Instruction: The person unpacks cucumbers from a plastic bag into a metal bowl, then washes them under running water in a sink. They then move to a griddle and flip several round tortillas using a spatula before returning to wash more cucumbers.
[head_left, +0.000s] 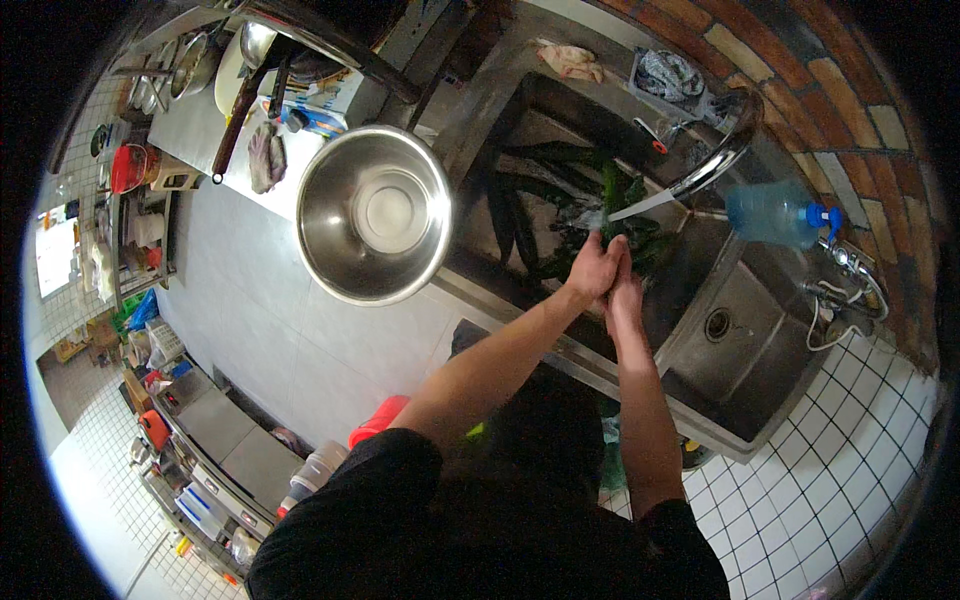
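Note:
My left hand (594, 268) and my right hand (625, 294) press together around the near end of a long green vegetable, apparently a cucumber (613, 184). Its far part reaches away from me, over the left sink basin (480, 251). From the curved chrome faucet (716, 161) a stream of water (641, 205) runs onto it just beyond my fingertips. Several dark green cucumbers (523, 229) lie in the basin to the left and beyond my hands. Blur and shadow hide the detail of the greens under my hands.
A large steel bowl (375, 217) stands left of the sink. The right basin (750, 337) has a drain. A blue water jug (776, 214), a peeler-like tool with an orange end (651, 136) and a plastic basket with a cloth (667, 75) sit along the back.

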